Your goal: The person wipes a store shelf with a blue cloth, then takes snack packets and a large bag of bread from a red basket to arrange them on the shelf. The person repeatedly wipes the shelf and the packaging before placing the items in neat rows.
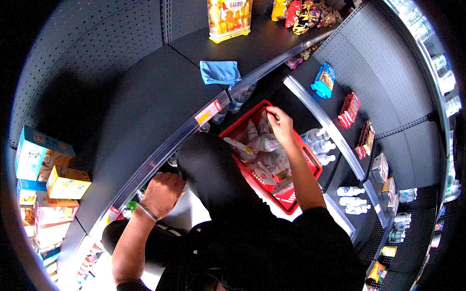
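Observation:
My right hand (282, 125) is over the far corner of a red plastic shopping basket (241, 121), its fingertips at the rim. Whether it grips the rim cannot be made out. Inside the basket lie several packages in clear and white plastic wrapping (264, 171). My left hand (164, 192), with a band on its wrist, is beside my bent knee in front of the low shelf. Its fingers are curled and face away from me, so anything in them is hidden. Can tops (172, 160) show under the shelf edge close to that hand.
A blue cloth (220, 72) lies at the edge of the black shelf (142, 98). Cartons (69, 182) stand at its left end, and a large snack bag (230, 18) at the back. Water bottles (320, 145) stand right of the basket. Packaged snacks (325, 80) sit on the right-hand shelf.

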The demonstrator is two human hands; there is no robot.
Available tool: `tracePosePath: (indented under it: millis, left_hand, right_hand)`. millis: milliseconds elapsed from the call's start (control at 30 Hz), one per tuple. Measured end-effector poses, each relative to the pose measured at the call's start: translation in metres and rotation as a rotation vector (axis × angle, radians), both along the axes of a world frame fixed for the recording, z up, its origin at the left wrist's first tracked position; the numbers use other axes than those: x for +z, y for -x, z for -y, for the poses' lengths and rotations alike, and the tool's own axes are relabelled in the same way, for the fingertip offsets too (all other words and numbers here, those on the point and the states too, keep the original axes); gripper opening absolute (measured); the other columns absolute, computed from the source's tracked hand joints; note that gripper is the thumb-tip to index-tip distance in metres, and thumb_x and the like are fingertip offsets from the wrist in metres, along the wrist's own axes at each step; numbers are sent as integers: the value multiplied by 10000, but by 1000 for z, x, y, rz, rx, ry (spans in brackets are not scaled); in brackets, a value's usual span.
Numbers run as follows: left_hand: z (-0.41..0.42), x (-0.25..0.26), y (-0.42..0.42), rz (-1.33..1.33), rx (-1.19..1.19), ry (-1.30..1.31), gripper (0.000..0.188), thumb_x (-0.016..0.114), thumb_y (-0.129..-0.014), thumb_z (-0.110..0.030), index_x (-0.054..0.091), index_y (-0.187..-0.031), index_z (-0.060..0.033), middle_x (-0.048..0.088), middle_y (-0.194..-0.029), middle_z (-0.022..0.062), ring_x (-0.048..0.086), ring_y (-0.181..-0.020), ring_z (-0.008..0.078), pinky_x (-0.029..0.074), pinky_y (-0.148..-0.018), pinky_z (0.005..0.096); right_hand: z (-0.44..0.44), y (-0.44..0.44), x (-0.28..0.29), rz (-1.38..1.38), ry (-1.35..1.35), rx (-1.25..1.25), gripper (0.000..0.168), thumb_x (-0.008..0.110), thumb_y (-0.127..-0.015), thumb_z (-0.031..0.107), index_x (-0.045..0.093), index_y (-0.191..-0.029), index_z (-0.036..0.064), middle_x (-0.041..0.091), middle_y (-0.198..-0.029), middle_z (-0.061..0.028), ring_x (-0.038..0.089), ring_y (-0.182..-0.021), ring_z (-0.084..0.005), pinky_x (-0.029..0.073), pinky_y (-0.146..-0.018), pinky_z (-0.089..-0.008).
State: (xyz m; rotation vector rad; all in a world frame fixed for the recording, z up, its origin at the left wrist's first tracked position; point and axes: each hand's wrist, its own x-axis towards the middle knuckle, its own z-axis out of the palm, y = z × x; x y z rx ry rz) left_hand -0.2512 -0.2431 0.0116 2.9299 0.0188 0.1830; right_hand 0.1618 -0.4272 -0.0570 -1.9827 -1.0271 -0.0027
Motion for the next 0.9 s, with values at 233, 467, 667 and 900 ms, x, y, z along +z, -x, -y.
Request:
tracePosePath:
  millis: [233, 467, 667, 900]
  left_hand:
    - [-7, -5, -4, -1, 58, 10, 167, 692, -797, -162, 630, -900, -46, 621, -828, 105, 632, -829, 269, 504, -775, 395]
    - [-14, -2, -10, -69, 91, 17, 173, 710, -798, -153, 629, -902, -41, 629, -816, 114, 648, -816, 275, 520, -771, 396]
    - [-15, -5, -5, -92, 142, 25, 232, 722, -801, -164, 645, -983, -43, 650, -886, 123, 655, -888, 287, 526, -807, 402]
    - [-19, 5, -1, -121, 187, 126, 303, 725, -805, -169, 657, -1071, -40, 672, -977, 161, 651, -927, 340, 526, -828, 420]
  right_hand:
    - [86, 10, -7, 222, 398, 170, 834, 859, -634, 376, 532, -1355, 115, 443, -1465, -161, 399, -1358, -379, 324, -1127, -466]
    - [90, 13, -24, 217, 618, 330, 1086, 874, -540, 469, 407, -1468, 150, 331, -1551, -155, 311, -1418, -381, 228, -1156, -550]
    - [85, 48, -24, 578, 835, 300, 895, 852, -623, 313, 462, -1410, 139, 425, -1487, -122, 382, -1375, -343, 279, -1121, -550]
    - [100, -10, -19, 268, 166, -25, 495, 743, -750, 99, 598, -1219, 36, 680, -1083, -188, 670, -1019, -358, 520, -895, -405]
